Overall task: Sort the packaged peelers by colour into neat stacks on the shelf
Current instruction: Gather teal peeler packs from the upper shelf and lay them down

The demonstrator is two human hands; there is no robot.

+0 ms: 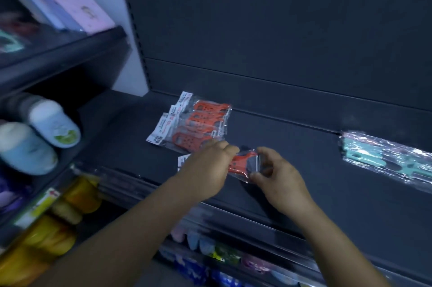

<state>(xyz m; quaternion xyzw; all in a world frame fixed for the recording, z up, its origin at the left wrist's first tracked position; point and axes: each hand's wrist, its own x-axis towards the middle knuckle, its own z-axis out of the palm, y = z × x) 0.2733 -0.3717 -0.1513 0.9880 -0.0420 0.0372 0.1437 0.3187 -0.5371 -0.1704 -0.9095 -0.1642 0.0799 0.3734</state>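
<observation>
left hand [205, 170] and right hand [278, 177] both pinching one packaged red peeler [243, 165] above dark shelf [304, 170], just before red stack [198, 125]; teal packets [383, 158] well apart, right.

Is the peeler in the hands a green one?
No, the packaged peeler held by the left hand and right hand is red.
</observation>
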